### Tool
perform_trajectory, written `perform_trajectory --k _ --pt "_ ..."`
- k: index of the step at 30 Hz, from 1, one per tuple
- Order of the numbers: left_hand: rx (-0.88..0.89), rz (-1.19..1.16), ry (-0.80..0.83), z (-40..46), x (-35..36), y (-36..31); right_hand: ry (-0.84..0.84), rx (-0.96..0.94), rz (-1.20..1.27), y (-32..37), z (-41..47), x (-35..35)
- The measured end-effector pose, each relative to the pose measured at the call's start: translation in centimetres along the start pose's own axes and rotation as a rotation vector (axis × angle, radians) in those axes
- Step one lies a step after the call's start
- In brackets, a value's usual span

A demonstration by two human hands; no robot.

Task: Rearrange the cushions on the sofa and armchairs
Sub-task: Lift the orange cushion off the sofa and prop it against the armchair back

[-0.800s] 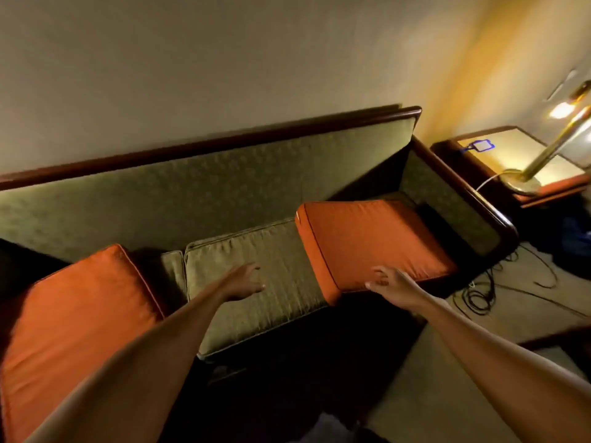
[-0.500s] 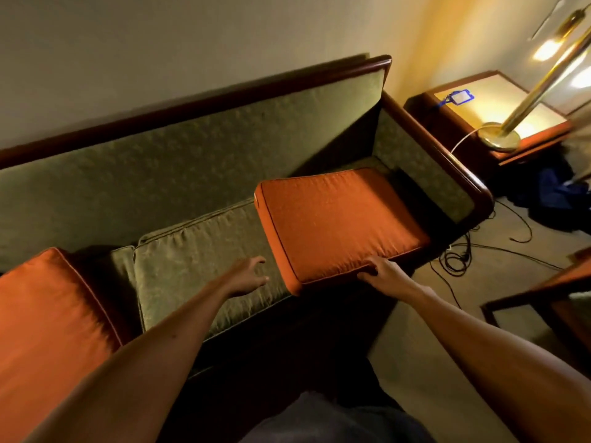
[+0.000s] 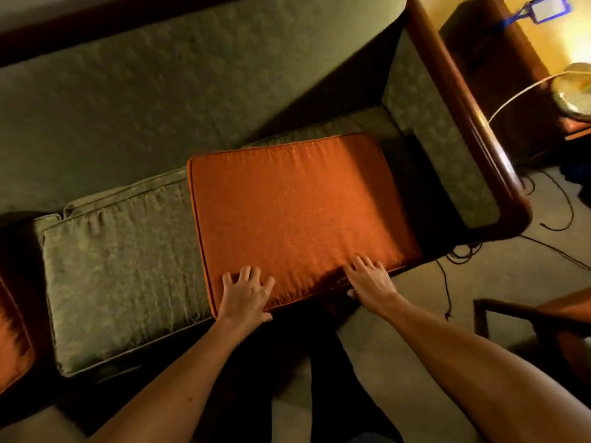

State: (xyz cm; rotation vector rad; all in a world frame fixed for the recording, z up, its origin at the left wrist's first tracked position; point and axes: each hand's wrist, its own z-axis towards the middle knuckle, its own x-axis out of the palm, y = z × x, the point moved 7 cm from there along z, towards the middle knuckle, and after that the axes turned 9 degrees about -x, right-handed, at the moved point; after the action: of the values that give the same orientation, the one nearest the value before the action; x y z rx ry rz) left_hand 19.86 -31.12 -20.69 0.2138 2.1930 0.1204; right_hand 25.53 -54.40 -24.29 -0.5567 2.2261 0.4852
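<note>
A flat orange cushion (image 3: 297,215) lies on the right half of the green sofa (image 3: 134,100), partly over a green seat cushion (image 3: 121,266). My left hand (image 3: 244,294) grips its front edge near the left corner, fingers on top and thumb under. My right hand (image 3: 371,284) grips the same front edge further right. A second orange cushion (image 3: 12,350) shows at the far left edge, mostly cut off.
The sofa's wooden arm (image 3: 473,123) rises on the right. Beyond it a dark side table (image 3: 486,49) carries a brass lamp base (image 3: 575,94) and a blue-edged tag (image 3: 550,6). Cables (image 3: 460,254) trail across the carpet. A wooden chair frame (image 3: 524,318) stands at the right.
My left hand moved right from the green seat cushion onto the orange cushion's front edge. The view dropped closer over the sofa, and my right hand stays on the front edge.
</note>
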Motion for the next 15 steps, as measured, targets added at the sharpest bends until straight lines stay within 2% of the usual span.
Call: perform_trajectory --k 2,4,8,12,15 --pt "0.016 0.055 -0.102 0.6 0.2 -0.8 -0.032 -0.09 -0.143 -0.4 1.5 0.7" --pt "0.063 0.088 -0.201 0.6 0.3 -1.3 -0.081 -0.198 -0.187 -0.5 2.1 1.2" --pt "0.124 0.12 -0.321 -0.3 -0.5 -0.8 0.013 -0.289 0.051 -1.1 0.9 -0.6" --pt "0.178 0.081 -0.357 -1.5 -4.7 0.7 -0.073 -0.192 0.283 -2.6 -1.2 -6.5" --pt "0.088 -0.088 -0.39 -2.4 -9.9 2.6 -0.152 -0.205 0.349 -2.8 -3.1 -11.8"
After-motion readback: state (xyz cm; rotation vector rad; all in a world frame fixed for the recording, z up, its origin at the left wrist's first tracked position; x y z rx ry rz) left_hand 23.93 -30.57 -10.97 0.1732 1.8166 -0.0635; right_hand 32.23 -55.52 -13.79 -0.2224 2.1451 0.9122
